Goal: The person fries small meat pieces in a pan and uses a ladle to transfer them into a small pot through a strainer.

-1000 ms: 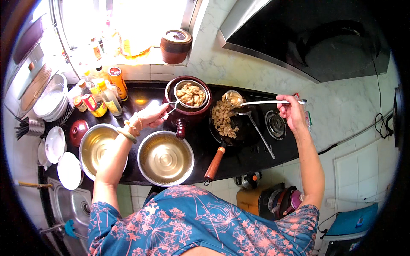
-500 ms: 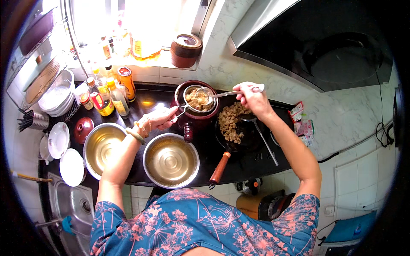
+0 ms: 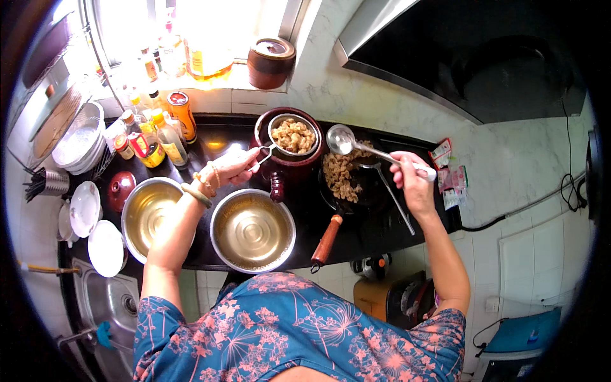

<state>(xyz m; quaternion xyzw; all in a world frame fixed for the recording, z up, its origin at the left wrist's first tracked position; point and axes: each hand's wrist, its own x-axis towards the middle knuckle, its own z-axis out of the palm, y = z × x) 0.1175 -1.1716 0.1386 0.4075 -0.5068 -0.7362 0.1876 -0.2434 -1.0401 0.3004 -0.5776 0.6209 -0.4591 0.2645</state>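
My left hand (image 3: 234, 167) grips the wire handle of a round metal strainer (image 3: 266, 155). Brown chunks of food (image 3: 294, 136) fill the strainer, which sits in the mouth of a dark red-brown pot (image 3: 276, 186) with a stubby handle. In my right hand (image 3: 412, 184) is a metal ladle (image 3: 341, 139), its bowl tilted above the wok's far left side and apparently without food. Below it, a black wok (image 3: 375, 213) with a wooden handle holds more brown chunks (image 3: 342, 179). A second long-handled metal utensil (image 3: 396, 202) rests in the wok.
Two metal basins, one in front of me (image 3: 252, 260) and one under my left forearm (image 3: 146, 230), stand on the black counter. Bottles (image 3: 167, 137), white dishes (image 3: 106, 249) and a sink (image 3: 111, 305) are at left. A range hood (image 3: 484, 60) overhangs the right; packets (image 3: 450, 178) lie beneath.
The ladle has moved out of the strainer, rightward over the wok, as my right hand shifted right and nearer. My left hand still holds the strainer at the pot.
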